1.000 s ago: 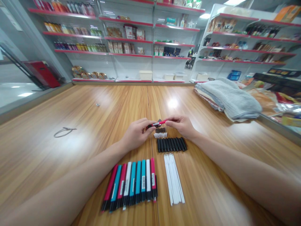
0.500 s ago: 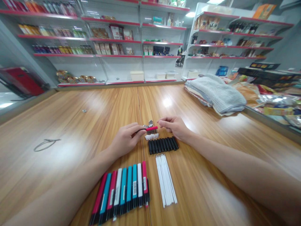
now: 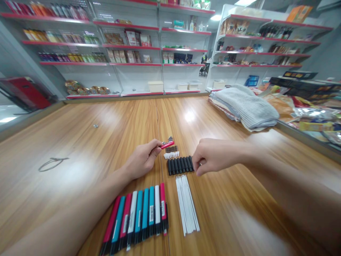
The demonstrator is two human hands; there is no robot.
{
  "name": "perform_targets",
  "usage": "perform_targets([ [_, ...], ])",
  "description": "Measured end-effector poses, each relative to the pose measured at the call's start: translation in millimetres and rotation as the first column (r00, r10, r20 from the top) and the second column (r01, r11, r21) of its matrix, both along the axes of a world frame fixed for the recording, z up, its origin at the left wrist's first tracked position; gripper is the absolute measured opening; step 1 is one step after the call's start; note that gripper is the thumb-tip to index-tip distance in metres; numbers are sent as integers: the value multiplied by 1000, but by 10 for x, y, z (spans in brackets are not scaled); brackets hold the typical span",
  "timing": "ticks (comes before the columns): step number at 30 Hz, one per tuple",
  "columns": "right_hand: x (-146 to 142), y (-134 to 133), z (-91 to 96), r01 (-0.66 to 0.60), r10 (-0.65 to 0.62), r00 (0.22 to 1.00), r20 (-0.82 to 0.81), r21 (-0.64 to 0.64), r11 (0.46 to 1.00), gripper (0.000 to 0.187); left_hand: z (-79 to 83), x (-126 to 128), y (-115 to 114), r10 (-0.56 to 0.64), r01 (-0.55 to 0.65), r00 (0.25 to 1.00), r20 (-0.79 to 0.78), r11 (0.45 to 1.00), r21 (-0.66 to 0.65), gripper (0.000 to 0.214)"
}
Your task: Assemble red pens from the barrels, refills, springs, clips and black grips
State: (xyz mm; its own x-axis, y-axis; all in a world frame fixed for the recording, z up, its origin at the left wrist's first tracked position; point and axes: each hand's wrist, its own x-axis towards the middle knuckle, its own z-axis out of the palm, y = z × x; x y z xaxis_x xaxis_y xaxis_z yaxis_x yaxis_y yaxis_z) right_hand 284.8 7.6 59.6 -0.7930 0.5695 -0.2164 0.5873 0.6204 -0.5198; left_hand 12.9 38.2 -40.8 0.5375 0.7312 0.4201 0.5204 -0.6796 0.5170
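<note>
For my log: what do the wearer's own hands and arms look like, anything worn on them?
The left hand and right hand are ungloved. Both forearms are bare, with no sleeve, watch or bracelet in view. No ring is visible, though some fingers are hidden.

L. forearm [image 3: 87,202], bare, enters at lower L corner of frame & runs obliquely up twd. ctr.; L. wrist [image 3: 126,174] approx. straight. L. hand [image 3: 144,159] lies just L of ctr., below mid-height, thumb & index drawn tog. in a pinch pointing R; remaining fingers partly hidden. R. forearm [image 3: 290,188], also bare, enters at lower R edge, slants up & L; R. wrist [image 3: 243,151] bent, turning R. hand [image 3: 215,154] twd. L. Its knuckles face up, fingers curl down, thumb beneath, tips partly hidden. Hands well apart.
</note>
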Motion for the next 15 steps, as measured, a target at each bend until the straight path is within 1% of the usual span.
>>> perform_targets([
  [1, -13, -47, 36, 25, -27, 998, 50, 40, 999, 5, 0, -1, -1, -6, 6, 1000, -4, 1000, -2, 18],
  [2, -26, -90, 64, 52, -58, 994, 88, 66, 996, 8, 0, -2, -1, -9, 9, 1000, -7, 1000, -4, 18],
  [6, -93, -220, 98, 161, -179, 967, 180, 112, 981, 35, -6, -5, -3, -18, 18, 1000, -1, 1000, -18, 19],
  [8, -146, -261, 62, 177, -186, 946, 267, 58, 982, 44, -8, -3, -5, -22, 22, 1000, 0, 999, -26, 20],
  [11, -237, -292, -40, 176, -133, 909, 395, -74, 982, 55, -5, 5, -14, -27, 27, 1000, -1, 999, -26, 21],
  [13, -285, -297, -109, 164, -105, 906, 411, -111, 980, 58, 2, 12, -22, -32, 32, 999, -2, 999, -20, 21],
  [15, -311, -297, -153, 160, -97, 908, 407, -123, 979, 57, 11, 18, -28, -37, 37, 999, -3, 999, -12, 21],
])
